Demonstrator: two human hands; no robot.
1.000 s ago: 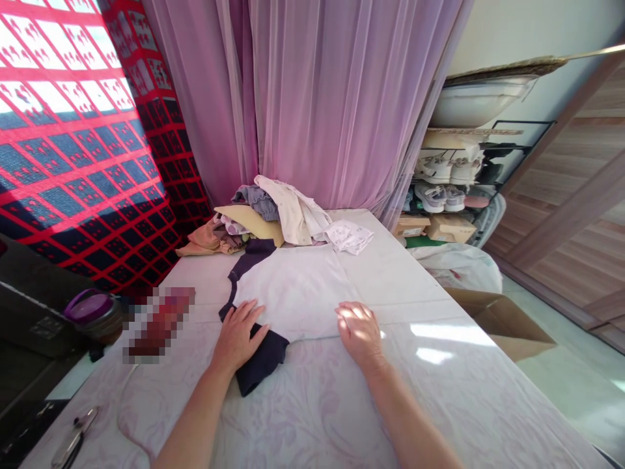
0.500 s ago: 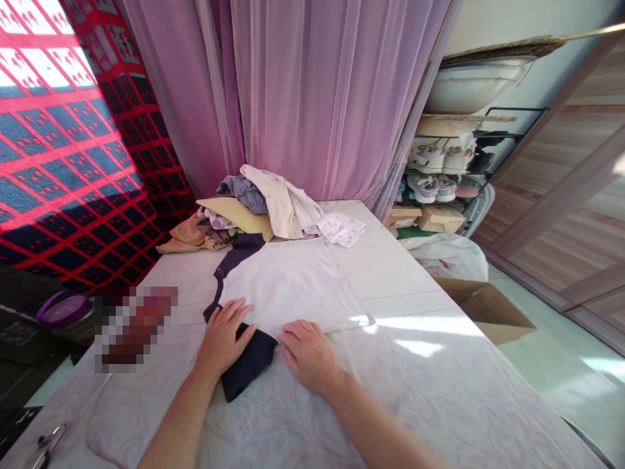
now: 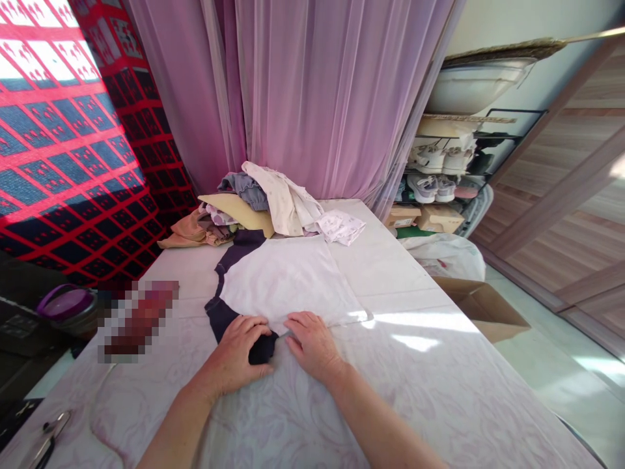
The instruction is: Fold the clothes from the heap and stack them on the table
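Note:
A white T-shirt with dark navy sleeves (image 3: pixel 288 280) lies flat on the table (image 3: pixel 439 365). My left hand (image 3: pixel 239 352) rests on the near navy sleeve (image 3: pixel 261 348), its fingers curled over the bunched fabric. My right hand (image 3: pixel 312 342) lies beside it on the shirt's near hem, fingers together and pressing down. The two hands nearly touch.
A heap of mixed clothes (image 3: pixel 263 208) sits at the table's far end before pink curtains. A purple-lidded container (image 3: pixel 68 306) and scissors (image 3: pixel 46 443) are at the left. An open cardboard box (image 3: pixel 481 306), a white bag and a shoe rack (image 3: pixel 439 176) stand on the right.
My right hand slid left along the hem until it met the left hand. My left hand moved right and gathered the navy sleeve inward, so less of the sleeve shows.

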